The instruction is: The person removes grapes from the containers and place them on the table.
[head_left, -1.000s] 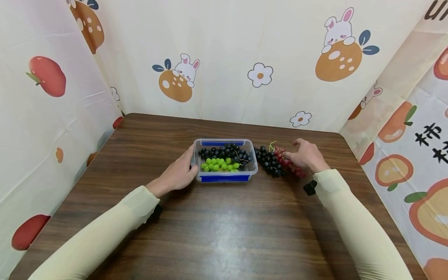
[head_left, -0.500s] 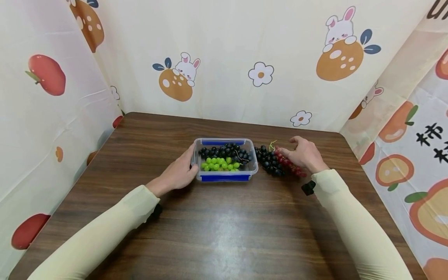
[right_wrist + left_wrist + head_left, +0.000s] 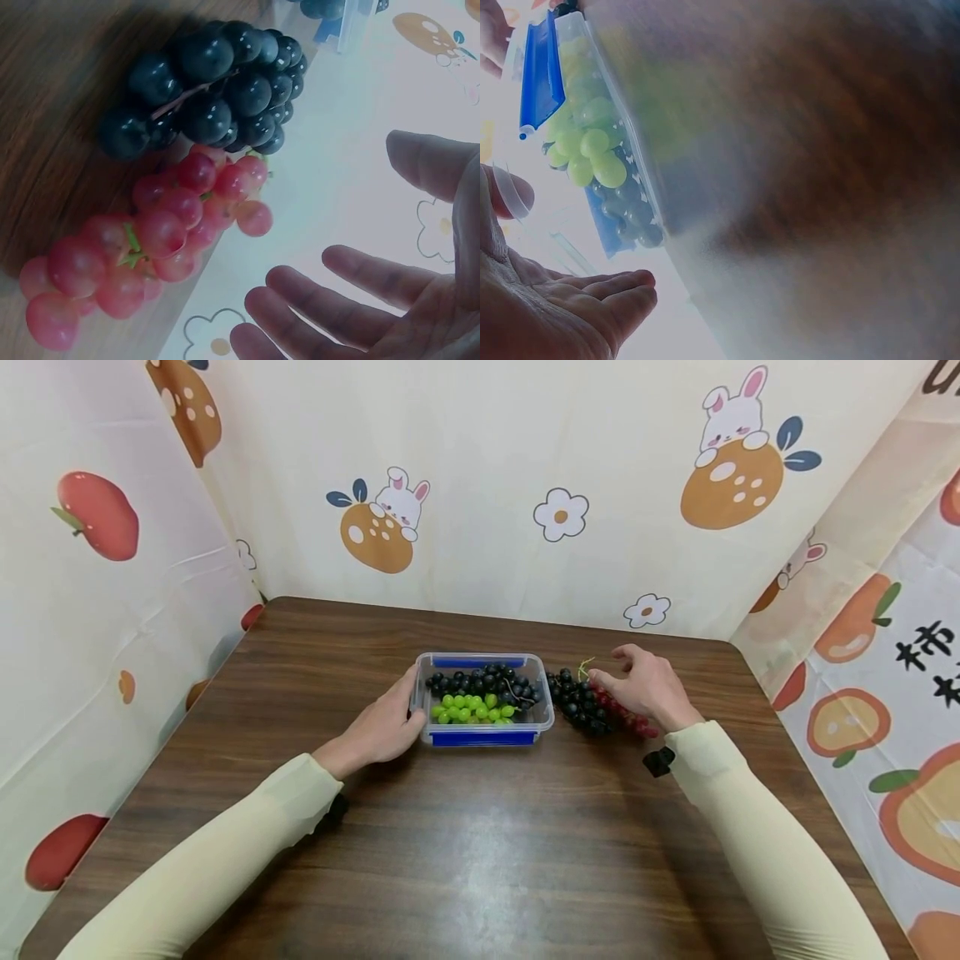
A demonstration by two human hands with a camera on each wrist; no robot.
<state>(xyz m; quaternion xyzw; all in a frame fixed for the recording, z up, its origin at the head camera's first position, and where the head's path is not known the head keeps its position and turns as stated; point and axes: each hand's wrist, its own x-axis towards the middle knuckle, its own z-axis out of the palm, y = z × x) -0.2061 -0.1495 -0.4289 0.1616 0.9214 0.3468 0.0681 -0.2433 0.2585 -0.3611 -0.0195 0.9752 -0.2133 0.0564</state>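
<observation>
A clear plastic container with blue clips stands on the table, dark grapes at its back and green grapes in front. My left hand rests against its left side, fingers extended; in the left wrist view the thumb shows at the rim. Right of the container lie a bunch of black grapes and a bunch of red grapes, side by side. Above the red bunch hovers my right hand, fingers and thumb spread with nothing between them; it partly covers the bunch in the head view.
The brown wooden table runs under both forearms. A printed fabric curtain rises along its back edge and both sides. A small black device sits at the right wrist.
My right hand has shifted slightly left over the red grapes, toward the black bunch. The left hand stays at the container, and the grapes lie as before.
</observation>
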